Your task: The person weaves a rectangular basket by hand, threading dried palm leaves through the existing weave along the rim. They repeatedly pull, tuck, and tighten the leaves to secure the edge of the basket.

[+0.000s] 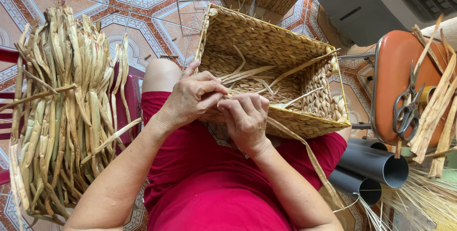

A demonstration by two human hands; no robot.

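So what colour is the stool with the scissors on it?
Orange, seen in the head view: the stool holds grey scissors.

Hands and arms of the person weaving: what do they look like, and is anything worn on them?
Both arms are bare from the edge of the view to the wrists, with no sleeve showing. The left hand and right hand wear no gloves, and no rings, watch or bracelets can be seen. The fingernails look short and plain. Red clothing covers the lap beneath them.

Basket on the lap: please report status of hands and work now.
Left hand and right hand pinch a strand at the woven basket near rim. Loose strands inside. Nothing blocks.
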